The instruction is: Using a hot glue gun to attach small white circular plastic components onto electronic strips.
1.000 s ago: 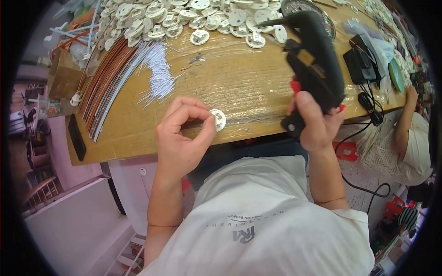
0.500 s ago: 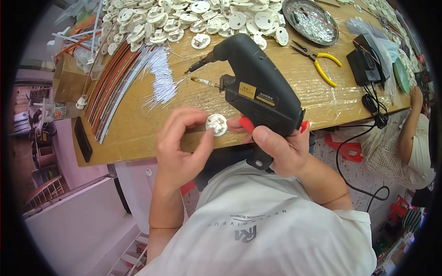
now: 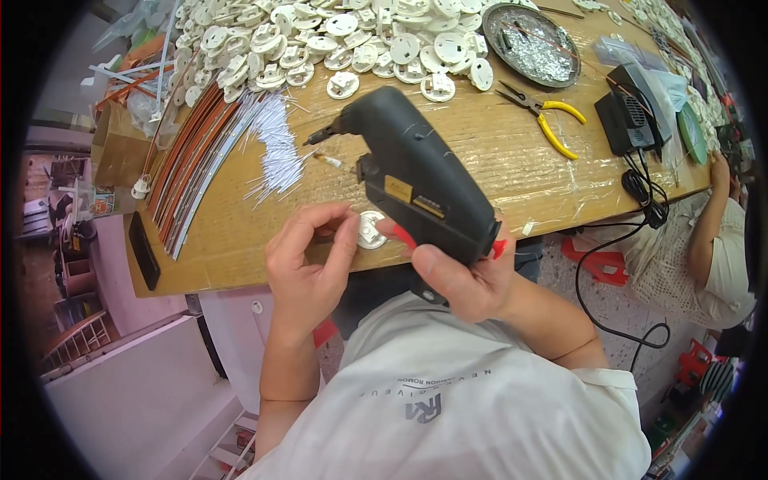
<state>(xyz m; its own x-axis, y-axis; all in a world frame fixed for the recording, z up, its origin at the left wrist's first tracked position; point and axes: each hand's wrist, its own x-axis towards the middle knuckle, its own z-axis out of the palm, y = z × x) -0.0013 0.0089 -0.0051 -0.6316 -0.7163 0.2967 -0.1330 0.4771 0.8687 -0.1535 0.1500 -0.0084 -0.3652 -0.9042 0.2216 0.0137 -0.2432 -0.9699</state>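
My right hand (image 3: 472,280) grips a black soldering gun (image 3: 428,176) with a red trigger, its tip pointing to the far left above the table. A round white plastic piece (image 3: 371,231) lies near the front edge, between my hands. One fingertip of my right hand reaches close to its right side. At its left edge my left hand (image 3: 310,252) has thumb and index finger brought together; whatever is between them is too small to make out. A pile of similar white round pieces (image 3: 342,26) covers the far side of the table.
White short wires (image 3: 278,144) and long brown and grey strips (image 3: 192,156) lie at left. A dark round tray (image 3: 534,60), yellow-handled pliers (image 3: 552,116) and a black box with a cable (image 3: 632,112) are at right. A co-worker's arm (image 3: 712,224) shows far right.
The soldering gun and my right hand have shifted left and slightly nearer. My left thumb and index finger, earlier apart at the white piece, have drawn together at its left edge.
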